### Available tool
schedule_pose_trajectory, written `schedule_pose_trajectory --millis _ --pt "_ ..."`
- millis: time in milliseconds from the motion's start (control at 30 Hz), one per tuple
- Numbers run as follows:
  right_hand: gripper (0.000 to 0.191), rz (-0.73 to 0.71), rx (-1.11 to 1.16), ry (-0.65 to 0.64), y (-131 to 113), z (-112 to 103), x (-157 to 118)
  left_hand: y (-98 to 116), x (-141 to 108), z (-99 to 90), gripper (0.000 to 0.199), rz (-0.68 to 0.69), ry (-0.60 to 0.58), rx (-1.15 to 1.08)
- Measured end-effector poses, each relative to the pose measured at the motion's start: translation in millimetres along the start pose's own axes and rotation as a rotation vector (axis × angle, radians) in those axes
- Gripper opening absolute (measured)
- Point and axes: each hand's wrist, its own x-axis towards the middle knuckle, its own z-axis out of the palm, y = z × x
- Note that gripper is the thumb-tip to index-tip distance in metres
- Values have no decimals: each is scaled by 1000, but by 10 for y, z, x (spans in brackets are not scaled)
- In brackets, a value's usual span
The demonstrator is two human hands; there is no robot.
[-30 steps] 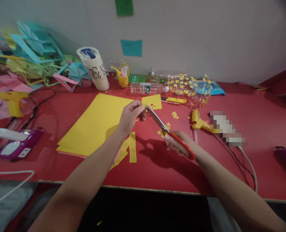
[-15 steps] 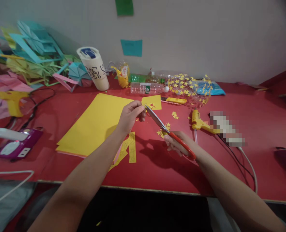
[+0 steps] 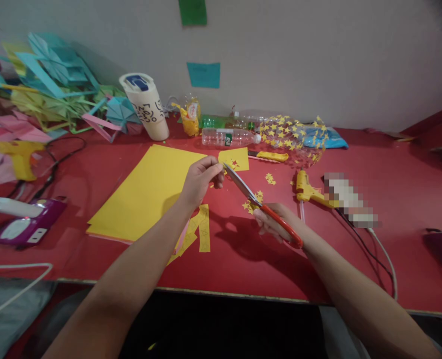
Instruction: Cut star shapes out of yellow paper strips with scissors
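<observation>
My right hand (image 3: 275,219) grips red-handled scissors (image 3: 256,197), whose blades point up and left and look nearly closed. Their tips meet the fingers of my left hand (image 3: 205,177), which is closed in a pinch. A small bit of yellow paper (image 3: 223,165) shows at those fingertips, mostly hidden. Below the scissors lie small yellow paper stars (image 3: 253,203), and another little pile of stars (image 3: 270,178) sits to the right. Beyond the blades rests a yellow card (image 3: 239,158) with star-shaped cutouts. Yellow strips with drawn stars (image 3: 205,229) lie under my left forearm.
Large yellow sheets (image 3: 138,199) are stacked at left. Behind stand a white tumbler (image 3: 146,107), a clear bottle (image 3: 228,137), a star-covered clear object (image 3: 293,137) and a yellow cutter (image 3: 273,156). A yellow glue gun (image 3: 312,192) with its cord lies right, a purple power strip (image 3: 32,222) left.
Both hands and the scissors stay in almost the same place. The view has shifted only very slightly.
</observation>
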Motion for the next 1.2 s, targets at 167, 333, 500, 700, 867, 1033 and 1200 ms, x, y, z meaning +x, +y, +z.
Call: schedule_pose_trajectory --millis 167,333,500,700,867,1033,1200 --pt "47 17 -10 1 -13 -2 -1 10 -3 6 15 -10 -1 4" --pt "48 13 -10 -2 -18 4 -10 10 -7 14 15 -4 -2 -8" --pt "50 10 -13 4 -28 7 -12 11 -7 20 15 -17 1 -16" --pt "49 10 -13 12 -15 4 -6 -10 -2 0 15 -21 -9 -1" --pt "49 -6 -13 4 14 -4 16 -23 14 -43 16 18 -23 -11" --pt "51 -4 13 1 25 -8 25 -24 9 -35 17 13 1 9" --pt "49 8 26 -19 32 6 17 -20 -5 4 16 3 -1 -16"
